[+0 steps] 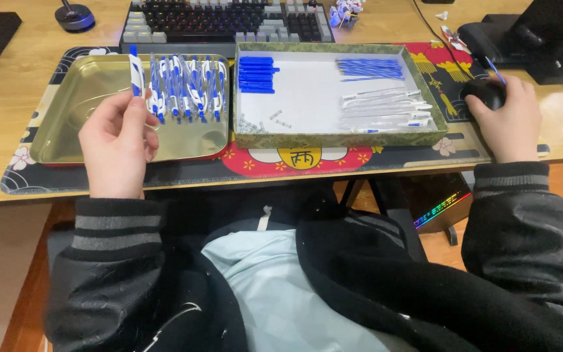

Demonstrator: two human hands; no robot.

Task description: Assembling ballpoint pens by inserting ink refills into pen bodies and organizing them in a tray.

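At the bench (8,176), my left hand (117,140) hovers over the gold tray (66,140), its grip closed on a blue-and-white pen (137,73) held upright, tip away from me, just left of the row of finished pens (187,88). My right hand (506,124), well apart, cups the black mouse (485,93) beyond the parts box (340,138).

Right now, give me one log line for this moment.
left hand: holds pen over gold tray | right hand: on mouse
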